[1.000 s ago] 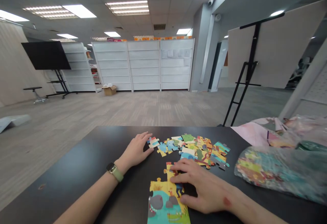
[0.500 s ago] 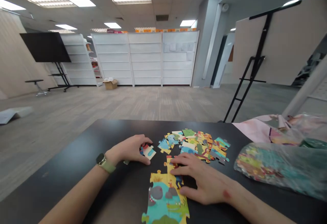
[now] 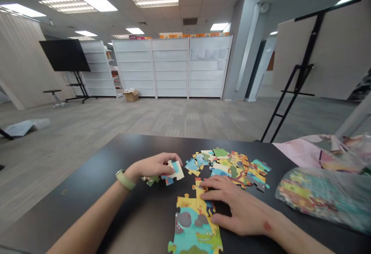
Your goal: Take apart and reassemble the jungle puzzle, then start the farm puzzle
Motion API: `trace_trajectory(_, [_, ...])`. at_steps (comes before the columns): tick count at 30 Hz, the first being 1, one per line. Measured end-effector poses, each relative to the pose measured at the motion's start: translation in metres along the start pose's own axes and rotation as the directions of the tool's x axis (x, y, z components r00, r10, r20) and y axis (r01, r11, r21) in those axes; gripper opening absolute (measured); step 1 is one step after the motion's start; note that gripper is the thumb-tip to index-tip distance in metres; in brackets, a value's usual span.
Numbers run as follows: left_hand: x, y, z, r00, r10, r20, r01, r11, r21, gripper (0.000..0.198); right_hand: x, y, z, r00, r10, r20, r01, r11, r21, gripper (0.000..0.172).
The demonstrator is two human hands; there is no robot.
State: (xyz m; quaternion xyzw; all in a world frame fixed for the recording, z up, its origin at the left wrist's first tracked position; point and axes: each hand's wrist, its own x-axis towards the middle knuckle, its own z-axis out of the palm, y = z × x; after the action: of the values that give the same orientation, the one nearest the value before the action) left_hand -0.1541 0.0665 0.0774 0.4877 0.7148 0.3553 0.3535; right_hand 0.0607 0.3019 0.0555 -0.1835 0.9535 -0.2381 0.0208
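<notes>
My left hand (image 3: 156,167), with a watch on a green strap (image 3: 126,180), pinches a white and blue jigsaw piece (image 3: 179,170) between thumb and fingers. Just beneath that hand more puzzle pieces (image 3: 151,181) lie on the table, partly covered. My right hand (image 3: 228,203) rests with fingers spread along the right edge of a joined puzzle section (image 3: 193,227). That section shows a grey hippo and a green crocodile in turquoise water, and a yellow strip extends from its upper right. My right fingers hide part of this strip. Past both hands lies a heap of loose pieces (image 3: 228,165).
The black table (image 3: 145,145) carries all this. A clear bag of puzzle pieces (image 3: 315,196) lies at the right, beside pink packaging (image 3: 298,153). Beyond the table stand an easel board (image 3: 304,64), white shelves (image 3: 171,68), and a screen on a stand (image 3: 65,55).
My left hand has closed around the white and blue piece and turned it, uncovering pieces below. My right hand stays on the joined section. The view has swung slightly left.
</notes>
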Motion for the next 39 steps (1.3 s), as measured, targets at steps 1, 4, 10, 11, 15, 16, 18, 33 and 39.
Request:
trace_trajectory(1, [0.0,0.001,0.0,1.0,0.003,0.008,-0.002,0.999,-0.048,0.037,0.001,0.001,0.001,1.0,0.01,-0.002,-0.01,1.0,-0.001,0.045])
trace_trajectory(4, [-0.001,0.001,-0.001,1.0,-0.001,0.013,0.002,0.992,-0.124,0.037,0.003,0.005,0.002,0.999,0.041,-0.015,-0.041,0.999,-0.003,0.043])
trace_trajectory(10, [0.002,-0.009,0.002,0.997,-0.018,-0.071,0.021,0.999,0.044,0.023,0.002,0.01,0.002,0.998,0.011,-0.054,-0.012,1.0,-0.023,0.039])
trace_trajectory(11, [0.004,-0.012,0.003,0.994,-0.018,-0.107,0.028,0.995,0.094,0.02,0.001,0.011,0.002,0.998,0.009,-0.07,-0.011,1.0,-0.029,0.038])
trace_trajectory(15, [0.012,-0.027,0.005,0.932,0.008,-0.363,0.117,0.94,0.32,0.008,-0.002,0.011,0.003,0.992,-0.012,-0.129,0.008,1.0,-0.03,0.037])
trace_trajectory(16, [0.014,-0.031,0.004,0.9,0.022,-0.435,0.155,0.917,0.367,0.008,-0.002,0.011,0.003,0.99,-0.017,-0.138,0.013,1.0,-0.028,0.037])
trace_trajectory(18, [0.018,-0.039,0.003,0.832,0.06,-0.552,0.228,0.87,0.438,0.013,-0.001,0.009,0.003,0.988,-0.022,-0.151,0.018,1.0,-0.024,0.037])
trace_trajectory(33, [0.033,-0.023,0.035,0.939,0.168,-0.301,0.026,0.836,0.548,0.029,-0.002,0.004,0.002,0.989,-0.004,-0.147,0.005,1.0,0.004,0.037])
trace_trajectory(39, [0.01,-0.017,0.014,0.968,0.165,-0.186,-0.054,0.87,0.491,0.043,-0.003,0.011,0.004,0.992,-0.014,-0.124,0.014,1.0,0.0,0.037])
